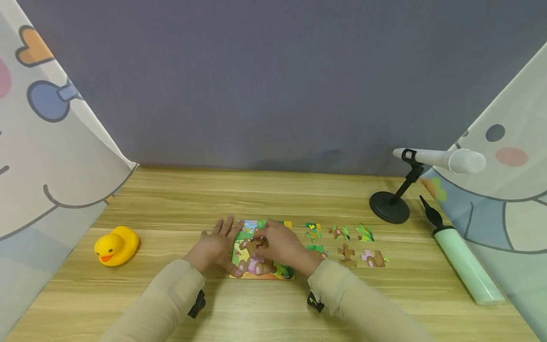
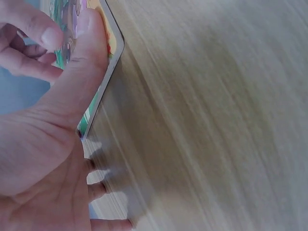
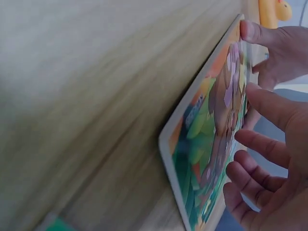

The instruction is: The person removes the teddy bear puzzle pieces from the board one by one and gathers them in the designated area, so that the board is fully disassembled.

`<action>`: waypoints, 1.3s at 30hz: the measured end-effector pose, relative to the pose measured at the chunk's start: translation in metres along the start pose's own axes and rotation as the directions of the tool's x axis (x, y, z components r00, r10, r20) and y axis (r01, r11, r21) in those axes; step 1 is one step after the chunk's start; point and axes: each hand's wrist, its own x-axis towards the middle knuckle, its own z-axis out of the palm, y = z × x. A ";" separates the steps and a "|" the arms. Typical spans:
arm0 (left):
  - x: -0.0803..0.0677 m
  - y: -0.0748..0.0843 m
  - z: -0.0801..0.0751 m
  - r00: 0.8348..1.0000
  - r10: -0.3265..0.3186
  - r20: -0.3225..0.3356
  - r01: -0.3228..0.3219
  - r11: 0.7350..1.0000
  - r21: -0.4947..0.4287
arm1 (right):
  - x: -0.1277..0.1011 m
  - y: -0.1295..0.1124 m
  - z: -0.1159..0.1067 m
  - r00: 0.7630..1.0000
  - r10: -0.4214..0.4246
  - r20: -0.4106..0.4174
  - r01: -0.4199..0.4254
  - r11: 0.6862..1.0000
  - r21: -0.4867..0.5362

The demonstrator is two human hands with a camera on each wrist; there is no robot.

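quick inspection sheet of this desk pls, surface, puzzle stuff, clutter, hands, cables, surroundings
surface: wooden table, light grain, flat.
job's things: puzzle board lying flat at centre; six loose puzzle pieces spread on the table to its right.
clutter: yellow rubber duck at left; microphone on a black stand and a green hand pump at right.
grip: left hand flat, thumb pressing the board's left edge; right hand over the board, fingertips on the picture; whether it holds a piece cannot be told.
cables: nothing seen.
surroundings: grey backdrop; cartoon-print curtains on both sides.
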 end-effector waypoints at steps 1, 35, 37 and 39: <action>0.000 0.000 0.000 1.000 0.001 -0.001 -0.001 1.000 -0.002 | 0.001 -0.002 0.001 1.000 0.000 -0.006 0.000 1.000 -0.014; 0.000 0.002 -0.002 1.000 -0.007 0.002 0.007 1.000 0.016 | 0.015 -0.004 0.007 0.997 0.058 -0.052 -0.049 0.988 0.149; 0.000 0.001 -0.002 1.000 -0.007 0.004 0.007 1.000 0.019 | 0.017 -0.005 0.006 0.994 0.082 -0.067 -0.069 0.982 0.178; 0.001 0.001 -0.001 1.000 -0.010 0.005 0.010 1.000 0.022 | 0.017 -0.005 0.005 0.991 0.105 -0.080 -0.088 0.978 0.190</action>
